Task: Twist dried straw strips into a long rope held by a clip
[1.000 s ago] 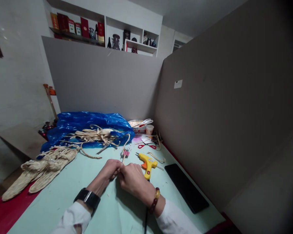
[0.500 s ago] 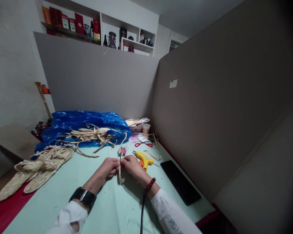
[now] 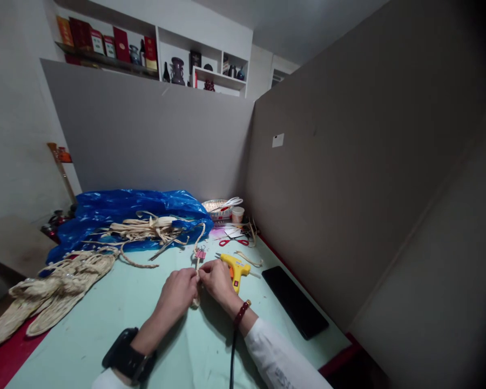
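Note:
Both hands meet over the middle of the table on a pale straw cord [image 3: 196, 303]. My left hand [image 3: 179, 292] pinches it from the left, and my right hand [image 3: 217, 281] pinches it from the right, the fingertips almost touching. Just beyond the fingers a pink binder clip [image 3: 201, 254] grips the cord, and a twisted length runs on from there towards the blue bag. The cord's loose end hangs below my left fingers. Close to my right hand lies a yellow glue gun [image 3: 237, 268], its cable passing under my right wrist.
Woven straw slippers [image 3: 60, 292] lie at the left. Behind them a blue plastic bag [image 3: 105, 208] bears loose straw strips [image 3: 146, 229]. Red-handled scissors [image 3: 234, 243], a basket [image 3: 216, 209] and a cup [image 3: 237, 215] stand farther back. A black phone-like slab [image 3: 294, 302] lies right, beside the grey partition [image 3: 348, 189].
My left hand has turned so its back faces up more, covering more of the cord. The right hand still pinches the cord. The whole view has shifted slightly.

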{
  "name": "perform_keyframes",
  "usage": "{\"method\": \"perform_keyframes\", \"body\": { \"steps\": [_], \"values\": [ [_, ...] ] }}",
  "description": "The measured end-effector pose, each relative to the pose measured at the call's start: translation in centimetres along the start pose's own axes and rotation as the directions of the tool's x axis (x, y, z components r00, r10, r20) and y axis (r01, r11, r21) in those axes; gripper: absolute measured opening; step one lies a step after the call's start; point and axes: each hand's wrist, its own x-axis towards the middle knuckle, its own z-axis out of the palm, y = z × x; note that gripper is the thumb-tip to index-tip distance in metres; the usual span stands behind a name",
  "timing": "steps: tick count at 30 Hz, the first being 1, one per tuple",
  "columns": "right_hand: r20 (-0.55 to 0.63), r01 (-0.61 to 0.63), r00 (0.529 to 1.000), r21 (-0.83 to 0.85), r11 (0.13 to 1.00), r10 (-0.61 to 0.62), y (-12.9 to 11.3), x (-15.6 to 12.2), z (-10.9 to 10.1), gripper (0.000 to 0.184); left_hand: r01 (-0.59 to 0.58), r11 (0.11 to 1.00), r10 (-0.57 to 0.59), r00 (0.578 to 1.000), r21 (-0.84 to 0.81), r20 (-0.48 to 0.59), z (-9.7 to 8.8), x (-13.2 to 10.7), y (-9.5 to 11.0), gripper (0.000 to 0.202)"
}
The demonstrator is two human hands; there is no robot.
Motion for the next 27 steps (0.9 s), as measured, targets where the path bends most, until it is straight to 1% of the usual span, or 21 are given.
{"method": "perform_keyframes", "body": {
  "steps": [1, 2, 3, 5, 8, 10, 12, 14, 15, 17, 18, 19, 20, 22, 24, 27],
  "values": [
    [0.017, -0.005, 1.0, 0.022, 1.0, 0.005, 0.2, 0.1, -0.1, 0.021, -0.013, 0.997, 0.012, 1.0, 0.071, 0.007, 0.4, -0.4, 0.5, 0.027],
    [0.039, -0.014, 0.999, 0.043, 0.999, 0.012, 0.3, 0.2, -0.2, 0.02, -0.022, 0.98, 0.018, 1.0, 0.2, 0.021, 0.8, -0.8, 0.9, 0.029],
    [0.062, -0.018, 0.998, 0.061, 0.998, 0.014, 0.5, 0.3, -0.3, 0.02, -0.029, 0.948, 0.019, 0.999, 0.316, 0.035, 1.3, -1.2, 1.2, 0.032],
    [0.108, -0.023, 0.994, 0.098, 0.995, 0.012, 0.8, 0.4, -0.4, 0.021, -0.045, 0.884, 0.018, 0.998, 0.466, 0.062, 2.2, -2.0, 1.8, 0.036],
    [0.157, -0.046, 0.987, 0.147, 0.988, 0.022, 1.0, 0.6, -0.5, 0.019, -0.078, 0.854, 0.03, 0.994, 0.515, 0.101, 2.8, -2.7, 2.4, 0.04],
    [0.168, -0.067, 0.985, 0.163, 0.984, 0.039, 0.9, 0.6, -0.5, 0.017, -0.073, 0.861, 0.03, 0.995, 0.503, 0.094, 2.3, -2.8, 2.5, 0.04],
    [0.168, -0.083, 0.984, 0.172, 0.982, 0.054, 0.7, 0.6, -0.6, 0.016, -0.041, 0.897, 0.008, 0.997, 0.439, 0.077, 1.3, -2.3, 2.2, 0.036],
    [0.162, -0.094, 0.985, 0.176, 0.98, 0.065, 0.6, 0.6, -0.7, 0.017, 0.008, 0.954, -0.035, 0.996, 0.3, 0.084, 0.0, -1.4, 1.3, 0.033],
    [0.16, -0.095, 0.985, 0.177, 0.98, 0.067, 0.6, 0.6, -0.7, 0.017, 0.039, 0.974, -0.055, 0.996, 0.224, 0.065, -0.5, -0.8, 0.7, 0.034],
    [0.164, -0.09, 0.985, 0.188, 0.978, 0.059, 0.6, 0.5, -0.7, 0.019, 0.085, 0.991, -0.083, 0.996, 0.099, -0.026, -1.2, 0.2, -0.7, 0.032],
    [0.172, -0.088, 0.984, 0.202, 0.975, 0.053, 0.6, 0.5, -0.7, 0.02, 0.074, 0.997, -0.073, 0.995, 0.013, -0.072, -1.2, 0.7, -1.4, 0.029],
    [0.182, -0.089, 0.982, 0.221, 0.971, 0.048, 0.7, 0.5, -0.7, 0.02, 0.056, 0.995, -0.065, 0.993, -0.087, -0.095, -1.0, 1.1, -1.9, 0.025],
    [0.192, -0.09, 0.98, 0.242, 0.966, 0.044, 0.8, 0.5, -0.6, 0.02, 0.052, 0.977, -0.07, 0.994, -0.208, -0.079, -0.7, 1.4, -2.4, 0.022],
    [0.209, -0.095, 0.977, 0.279, 0.956, 0.036, 1.1, 0.6, -0.5, 0.02, 0.07, 0.903, -0.075, 0.997, -0.423, 0.005, 0.2, 1.8, -2.9, 0.02],
    [0.214, -0.093, 0.977, 0.297, 0.95, 0.029, 1.3, 0.7, -0.3, 0.02, 0.096, 0.85, -0.082, 0.995, -0.519, 0.05, 1.2, 1.9, -3.0, 0.019],
    [0.217, -0.093, 0.976, 0.312, 0.945, 0.024, 1.4, 0.8, -0.3, 0.019, 0.118, 0.807, -0.103, 0.993, -0.579, 0.059, 1.9, 2.0, -3.0, 0.019]
  ]
}}
